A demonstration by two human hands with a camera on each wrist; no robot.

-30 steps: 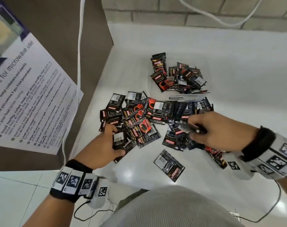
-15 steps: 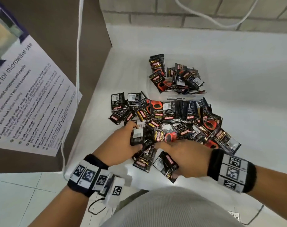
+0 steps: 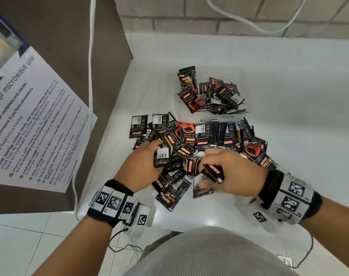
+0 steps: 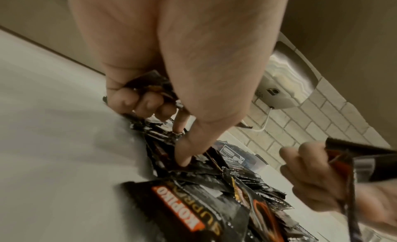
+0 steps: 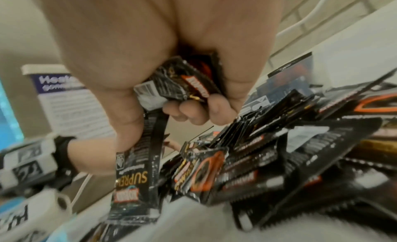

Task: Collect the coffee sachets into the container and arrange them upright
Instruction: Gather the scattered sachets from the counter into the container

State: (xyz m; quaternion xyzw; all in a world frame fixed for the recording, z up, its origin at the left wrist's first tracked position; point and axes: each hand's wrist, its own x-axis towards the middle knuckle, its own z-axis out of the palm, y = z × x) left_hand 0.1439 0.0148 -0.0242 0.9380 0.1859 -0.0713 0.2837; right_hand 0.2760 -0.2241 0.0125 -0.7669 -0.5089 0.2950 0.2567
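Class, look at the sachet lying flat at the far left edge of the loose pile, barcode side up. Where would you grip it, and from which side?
Probably pinch the flat sachet by its left edge, coming from the left: that edge lies bare on the white counter, while its right side meets the other sachets.

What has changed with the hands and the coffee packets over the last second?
The right hand came in from the right side of the loose sachets to the near middle and now grips several. The left hand moved slightly inward, clutching its own bunch, and the two now work close together. The sachets between them got raked toward the person. The container and its sachets stayed put.
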